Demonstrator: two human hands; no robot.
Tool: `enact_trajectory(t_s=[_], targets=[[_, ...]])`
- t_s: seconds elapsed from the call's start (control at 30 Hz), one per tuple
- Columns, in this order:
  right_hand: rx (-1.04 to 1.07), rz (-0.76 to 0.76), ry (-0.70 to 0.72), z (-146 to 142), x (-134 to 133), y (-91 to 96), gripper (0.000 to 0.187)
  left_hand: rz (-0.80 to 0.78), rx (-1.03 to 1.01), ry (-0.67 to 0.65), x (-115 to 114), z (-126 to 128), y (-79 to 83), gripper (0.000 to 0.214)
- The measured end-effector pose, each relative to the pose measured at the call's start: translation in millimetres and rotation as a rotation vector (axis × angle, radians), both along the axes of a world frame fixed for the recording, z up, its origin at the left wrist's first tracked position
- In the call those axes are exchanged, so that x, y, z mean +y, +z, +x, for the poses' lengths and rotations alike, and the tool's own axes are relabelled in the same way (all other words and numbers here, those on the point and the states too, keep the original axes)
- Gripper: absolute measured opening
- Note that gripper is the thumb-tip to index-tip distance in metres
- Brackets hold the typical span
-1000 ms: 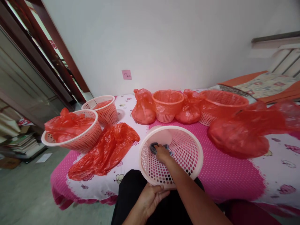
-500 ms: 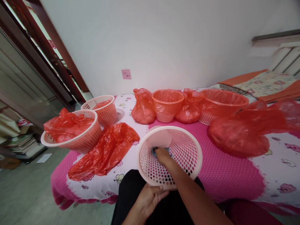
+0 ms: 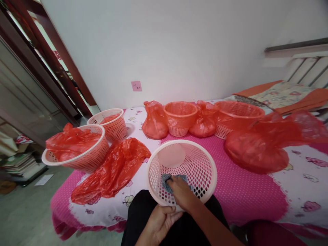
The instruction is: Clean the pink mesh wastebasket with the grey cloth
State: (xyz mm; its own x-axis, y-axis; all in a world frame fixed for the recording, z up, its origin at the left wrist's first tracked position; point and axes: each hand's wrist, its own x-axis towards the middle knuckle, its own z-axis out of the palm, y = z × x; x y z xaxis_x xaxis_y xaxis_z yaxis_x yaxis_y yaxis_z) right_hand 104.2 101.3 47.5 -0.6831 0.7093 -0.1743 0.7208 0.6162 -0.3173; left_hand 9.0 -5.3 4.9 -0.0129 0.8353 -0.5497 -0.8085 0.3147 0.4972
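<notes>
A pale pink plastic basket (image 3: pixel 203 160) with a perforated wall rests tilted on my lap, its mouth facing me. My left hand (image 3: pixel 161 220) grips its near rim from below, thumb on top. Inside the basket, my right hand (image 3: pixel 180 191) is closed on a grey-blue cloth (image 3: pixel 181 177) and presses it against the lower wall. The right fingertips are partly hidden by the cloth.
On the bed (image 3: pixel 243 191), a loose red plastic bag (image 3: pixel 112 174) lies at left beside a basket (image 3: pixel 94 159) holding a red bag. Another basket (image 3: pixel 119 128) stands behind. Filled red bags (image 3: pixel 256 150) and red-covered baskets (image 3: pixel 180 118) line the back and right.
My right hand has drawn the cloth from deeper in the basket toward the near rim, and more of the cloth shows. My left hand keeps its hold.
</notes>
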Motion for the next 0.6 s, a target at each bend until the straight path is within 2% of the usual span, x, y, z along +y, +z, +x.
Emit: enact_trajectory(t_s=[0.2, 0.37, 0.6], targets=[[-0.021, -0.030, 0.033, 4, -23, 11.1, 0.035, 0.024, -0.041, -0.023, 0, -2, -4.3, 0.029], [0.027, -0.080, 0.059, 11, -33, 20.8, 0.033, 0.123, -0.080, -0.074, 1, -7, 0.9, 0.026], [0.218, -0.116, 0.129, 37, -38, 14.3, 0.042, 0.172, -0.161, -0.073, 3, -9, 9.7, 0.016]])
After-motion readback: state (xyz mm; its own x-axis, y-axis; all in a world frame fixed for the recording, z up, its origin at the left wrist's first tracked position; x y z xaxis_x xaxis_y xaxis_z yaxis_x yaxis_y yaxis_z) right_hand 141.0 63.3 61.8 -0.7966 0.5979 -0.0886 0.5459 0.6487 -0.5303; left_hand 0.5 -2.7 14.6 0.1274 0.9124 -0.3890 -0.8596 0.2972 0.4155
